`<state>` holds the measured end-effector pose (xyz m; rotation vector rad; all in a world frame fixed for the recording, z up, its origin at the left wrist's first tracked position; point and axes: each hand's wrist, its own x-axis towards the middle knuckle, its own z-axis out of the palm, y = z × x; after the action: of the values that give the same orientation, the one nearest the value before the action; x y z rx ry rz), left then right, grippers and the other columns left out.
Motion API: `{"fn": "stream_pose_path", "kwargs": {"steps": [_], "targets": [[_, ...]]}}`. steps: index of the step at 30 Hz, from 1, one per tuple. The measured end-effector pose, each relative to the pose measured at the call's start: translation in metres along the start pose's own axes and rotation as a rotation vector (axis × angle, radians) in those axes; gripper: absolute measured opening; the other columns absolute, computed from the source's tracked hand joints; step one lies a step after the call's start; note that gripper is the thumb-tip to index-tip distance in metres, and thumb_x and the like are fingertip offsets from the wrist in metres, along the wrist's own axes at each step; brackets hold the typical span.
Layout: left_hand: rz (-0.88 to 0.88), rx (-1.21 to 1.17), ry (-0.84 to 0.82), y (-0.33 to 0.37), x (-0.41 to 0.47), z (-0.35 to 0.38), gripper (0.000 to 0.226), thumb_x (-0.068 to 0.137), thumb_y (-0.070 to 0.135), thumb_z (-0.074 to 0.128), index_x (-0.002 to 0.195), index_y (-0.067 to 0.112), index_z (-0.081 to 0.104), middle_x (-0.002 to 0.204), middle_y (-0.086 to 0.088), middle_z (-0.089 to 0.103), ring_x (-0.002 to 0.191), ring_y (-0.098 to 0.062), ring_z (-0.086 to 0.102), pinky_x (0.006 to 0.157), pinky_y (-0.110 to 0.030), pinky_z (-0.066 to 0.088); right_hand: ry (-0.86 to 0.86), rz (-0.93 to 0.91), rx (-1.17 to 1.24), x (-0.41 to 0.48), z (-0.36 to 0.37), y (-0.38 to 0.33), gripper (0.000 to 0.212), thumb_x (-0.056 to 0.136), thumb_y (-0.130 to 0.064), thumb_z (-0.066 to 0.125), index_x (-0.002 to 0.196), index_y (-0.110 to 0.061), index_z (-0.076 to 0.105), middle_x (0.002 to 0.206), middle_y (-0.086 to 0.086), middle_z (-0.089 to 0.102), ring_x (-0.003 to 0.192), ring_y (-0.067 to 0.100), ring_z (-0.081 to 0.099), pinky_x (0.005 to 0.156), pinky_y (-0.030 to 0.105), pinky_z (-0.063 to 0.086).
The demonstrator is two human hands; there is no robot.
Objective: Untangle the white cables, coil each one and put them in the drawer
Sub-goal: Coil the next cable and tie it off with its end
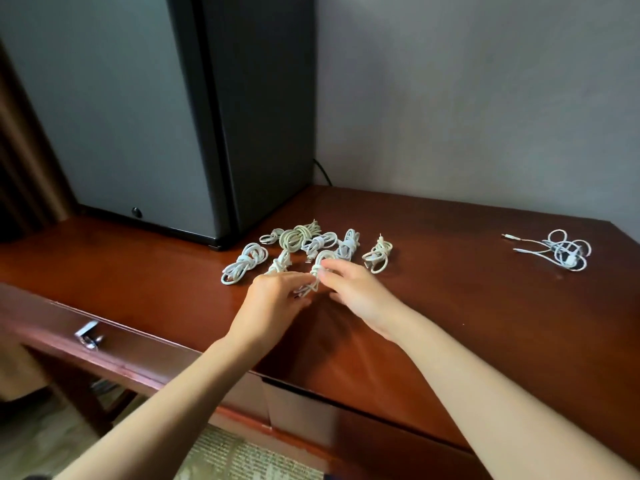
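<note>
Several coiled white cables (pixel 304 239) lie in a cluster on the brown wooden desk (pixel 450 289), in front of the black cabinet. My left hand (pixel 273 299) and my right hand (pixel 353 289) meet just in front of that cluster. Both pinch one small coiled white cable (pixel 320 266) between their fingertips, slightly above the desk. A loose, tangled bunch of white cables (pixel 564 251) lies apart at the far right of the desk. An open drawer (pixel 298 407) shows below my forearms, lined with printed paper.
A black cabinet with a grey door (pixel 166 116) stands on the desk at the back left. A shut drawer with a metal handle (pixel 88 336) is on the left front. A grey wall runs behind the desk.
</note>
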<state>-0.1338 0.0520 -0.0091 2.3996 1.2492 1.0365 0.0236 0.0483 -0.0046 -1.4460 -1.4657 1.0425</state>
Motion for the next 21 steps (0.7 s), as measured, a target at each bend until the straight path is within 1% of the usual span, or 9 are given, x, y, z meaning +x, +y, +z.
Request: {"fn": "stream_pose_path", "kwargs": {"steps": [2, 3, 4, 7, 9, 12, 14, 17, 21], "targets": [[0.03, 0.048, -0.056, -0.006, 0.001, -0.001, 0.038, 0.077, 0.0, 0.074, 0.112, 0.015, 0.072, 0.11, -0.002, 0.071, 0.102, -0.019, 0.065, 0.091, -0.03, 0.049, -0.05, -0.017, -0.187, -0.004, 0.004, 0.002, 0.052, 0.096, -0.035, 0.051, 0.144, -0.02, 0.04, 0.149, 0.001, 0.04, 0.137, 0.016, 0.036, 0.116, 0.035, 0.025], [0.034, 0.079, -0.076, -0.01, 0.002, -0.001, 0.039, 0.077, 0.0, 0.073, 0.113, 0.014, 0.072, 0.111, -0.002, 0.071, 0.103, -0.021, 0.065, 0.093, -0.031, 0.049, -0.073, -0.052, -0.311, -0.006, 0.005, 0.002, 0.052, 0.097, -0.034, 0.05, 0.146, -0.019, 0.037, 0.152, 0.001, 0.035, 0.141, 0.017, 0.031, 0.116, 0.03, 0.021], [0.029, 0.107, -0.087, -0.013, 0.003, -0.002, 0.039, 0.078, -0.001, 0.073, 0.114, 0.013, 0.071, 0.113, -0.003, 0.07, 0.105, -0.021, 0.064, 0.094, -0.029, 0.048, -0.093, -0.101, -0.436, -0.008, 0.006, 0.001, 0.052, 0.098, -0.031, 0.049, 0.146, -0.017, 0.035, 0.154, 0.001, 0.032, 0.142, 0.018, 0.028, 0.113, 0.026, 0.021], [-0.006, 0.153, -0.112, -0.021, 0.005, -0.003, 0.04, 0.082, 0.004, 0.07, 0.12, 0.014, 0.066, 0.118, -0.003, 0.066, 0.109, -0.02, 0.061, 0.093, -0.023, 0.043, -0.153, -0.179, -0.693, -0.014, 0.011, -0.003, 0.057, 0.1, -0.026, 0.045, 0.15, -0.014, 0.022, 0.159, -0.001, 0.017, 0.143, 0.021, 0.022, 0.11, 0.029, 0.022], [-0.017, 0.176, -0.135, -0.022, 0.006, -0.003, 0.039, 0.085, 0.014, 0.07, 0.123, 0.015, 0.063, 0.119, -0.003, 0.064, 0.11, -0.019, 0.058, 0.093, -0.023, 0.042, -0.187, -0.188, -0.786, -0.014, 0.013, -0.002, 0.063, 0.101, -0.026, 0.042, 0.153, -0.016, 0.009, 0.161, -0.003, 0.004, 0.146, 0.019, 0.012, 0.114, 0.031, 0.017], [-0.032, 0.176, -0.144, -0.017, 0.008, -0.003, 0.038, 0.088, 0.025, 0.067, 0.124, 0.016, 0.061, 0.119, -0.003, 0.062, 0.112, -0.018, 0.056, 0.094, -0.024, 0.043, -0.211, -0.19, -0.832, -0.012, 0.014, -0.001, 0.067, 0.101, -0.028, 0.041, 0.154, -0.016, 0.001, 0.161, -0.005, -0.004, 0.147, 0.018, 0.006, 0.116, 0.033, 0.015], [-0.04, 0.196, -0.139, -0.013, 0.01, -0.002, 0.035, 0.089, 0.024, 0.065, 0.123, 0.015, 0.061, 0.119, -0.004, 0.062, 0.112, -0.02, 0.054, 0.092, -0.024, 0.041, -0.197, -0.2, -0.806, -0.012, 0.014, -0.001, 0.067, 0.1, -0.028, 0.043, 0.154, -0.017, 0.005, 0.161, -0.006, 0.001, 0.146, 0.019, 0.01, 0.115, 0.034, 0.017], [-0.058, 0.209, -0.122, -0.003, 0.018, -0.002, 0.039, 0.092, 0.021, 0.06, 0.13, 0.015, 0.053, 0.123, -0.004, 0.061, 0.115, -0.02, 0.049, 0.092, -0.026, 0.037, -0.126, -0.248, -0.76, -0.013, 0.008, -0.002, 0.061, 0.098, -0.028, 0.049, 0.151, -0.018, 0.02, 0.157, -0.004, 0.022, 0.141, 0.022, 0.027, 0.112, 0.037, 0.029], [-0.018, 0.201, -0.116, 0.017, 0.033, 0.002, 0.048, 0.093, 0.015, 0.056, 0.14, 0.014, 0.044, 0.132, -0.006, 0.057, 0.125, -0.022, 0.045, 0.099, -0.028, 0.035, -0.088, -0.274, -0.749, -0.016, -0.008, -0.003, 0.04, 0.095, -0.029, 0.053, 0.133, -0.021, 0.046, 0.135, 0.001, 0.052, 0.123, 0.026, 0.05, 0.097, 0.043, 0.044]]}}
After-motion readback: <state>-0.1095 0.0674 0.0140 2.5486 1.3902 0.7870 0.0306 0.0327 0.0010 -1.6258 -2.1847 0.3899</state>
